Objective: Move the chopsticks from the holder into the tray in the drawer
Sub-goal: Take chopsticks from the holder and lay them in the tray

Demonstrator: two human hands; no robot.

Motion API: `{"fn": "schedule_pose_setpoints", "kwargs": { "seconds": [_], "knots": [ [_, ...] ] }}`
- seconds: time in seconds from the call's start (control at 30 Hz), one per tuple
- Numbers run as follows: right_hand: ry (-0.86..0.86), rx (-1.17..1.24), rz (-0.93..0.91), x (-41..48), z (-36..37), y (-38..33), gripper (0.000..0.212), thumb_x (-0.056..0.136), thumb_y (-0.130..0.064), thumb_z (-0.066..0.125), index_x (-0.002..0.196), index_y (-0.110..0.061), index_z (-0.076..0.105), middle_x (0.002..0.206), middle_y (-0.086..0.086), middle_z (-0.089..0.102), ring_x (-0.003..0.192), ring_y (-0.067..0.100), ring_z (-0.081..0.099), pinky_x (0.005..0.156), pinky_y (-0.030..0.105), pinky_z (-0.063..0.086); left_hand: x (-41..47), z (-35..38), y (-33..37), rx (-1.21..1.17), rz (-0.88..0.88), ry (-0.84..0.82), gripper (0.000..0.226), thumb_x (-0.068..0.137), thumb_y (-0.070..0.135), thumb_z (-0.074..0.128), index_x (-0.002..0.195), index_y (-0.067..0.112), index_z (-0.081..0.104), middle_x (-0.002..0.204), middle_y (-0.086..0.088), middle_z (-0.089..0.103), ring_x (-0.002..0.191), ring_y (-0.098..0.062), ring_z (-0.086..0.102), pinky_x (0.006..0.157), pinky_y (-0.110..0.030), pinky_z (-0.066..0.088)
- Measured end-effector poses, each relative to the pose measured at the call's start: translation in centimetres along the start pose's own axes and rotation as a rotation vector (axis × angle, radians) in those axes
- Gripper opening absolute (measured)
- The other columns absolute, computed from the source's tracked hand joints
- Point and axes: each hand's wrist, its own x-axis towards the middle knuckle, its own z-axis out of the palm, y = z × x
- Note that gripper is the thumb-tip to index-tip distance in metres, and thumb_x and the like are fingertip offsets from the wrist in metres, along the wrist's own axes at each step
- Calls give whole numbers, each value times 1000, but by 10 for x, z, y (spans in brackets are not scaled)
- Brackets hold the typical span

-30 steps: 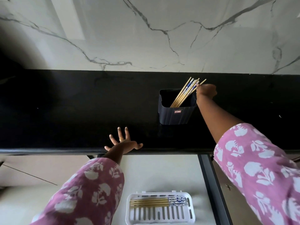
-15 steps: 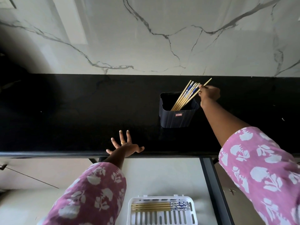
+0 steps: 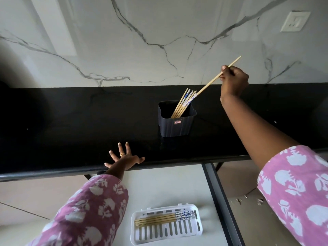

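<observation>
A dark square holder (image 3: 174, 127) stands on the black counter and holds several bamboo chopsticks (image 3: 182, 103) with blue-patterned tops, leaning to the right. My right hand (image 3: 234, 80) is raised above and right of the holder, pinching one chopstick (image 3: 211, 82) that slants up out of the bunch. My left hand (image 3: 124, 158) rests flat with spread fingers on the counter's front edge. Below, a white slotted tray (image 3: 166, 235) lies in the open drawer with a few chopsticks (image 3: 159, 218) laid along its far side.
The black counter (image 3: 71, 130) runs the full width under a white marble wall with an outlet (image 3: 295, 21) at upper right. The drawer's dark right rail (image 3: 220, 201) runs down beside the tray. Pink floral sleeves cover both my forearms.
My right hand has lifted up and to the right, drawing one chopstick out of the bunch in the holder. My left hand has stayed on the counter edge.
</observation>
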Motion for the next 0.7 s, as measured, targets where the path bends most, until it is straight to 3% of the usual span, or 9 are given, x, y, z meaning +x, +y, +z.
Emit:
{"fn": "schedule_pose_setpoints", "kwargs": {
  "seconds": [0.13, 0.23, 0.33, 0.43, 0.57, 0.7],
  "knots": [
    [-87, 109, 0, -29, -17, 0, 17, 85, -14, 66, 93, 0, 71, 65, -4, 62, 53, 1, 55, 61, 19, 52, -6, 6, -5, -13, 35, 42, 97, 81, 71, 48, 149, 38, -12, 157, 12, -24, 144, -34, -23, 110, -67, -2],
    [-214, 73, 6, -60, -23, 17, 20, 82, -13, 69, 94, 3, 70, 64, -4, 61, 48, -2, 51, 61, 23, 50, -11, 7, -12, 2, 53, 59, 97, 80, 73, 47, 150, 38, -10, 157, 13, -22, 144, -32, -22, 111, -64, -4],
    [-398, -22, 7, -100, -23, 41, 30, 79, -14, 73, 101, 6, 68, 73, 7, 67, 50, -3, 53, 64, 27, 51, -14, 5, -14, 11, 52, 67, 97, 79, 74, 46, 150, 37, -8, 158, 13, -20, 145, -31, -21, 112, -62, -4],
    [-678, -220, -42, -152, -25, 61, 26, 78, -13, 73, 98, 3, 71, 84, 12, 72, 57, -4, 58, 65, 18, 49, -14, 3, -9, 5, 64, 69, 97, 79, 73, 48, 150, 37, -8, 158, 13, -20, 145, -31, -21, 112, -62, -5],
    [-1152, -387, -229, -232, -29, 96, 13, 79, -11, 71, 85, 0, 75, 83, 21, 73, 71, 12, 61, 69, 27, 43, -11, 4, -11, 0, 60, 62, 97, 80, 72, 48, 150, 37, -9, 157, 13, -22, 144, -32, -23, 111, -64, -7],
    [-1555, -637, -433, -300, -37, 134, 18, 88, -17, 58, 93, -8, 73, 94, 15, 70, 90, 31, 65, 80, 35, 51, -9, 1, -10, 0, 65, 37, 96, 82, 70, 48, 150, 36, -11, 156, 12, -25, 143, -34, -25, 110, -64, -7]
  ]
}}
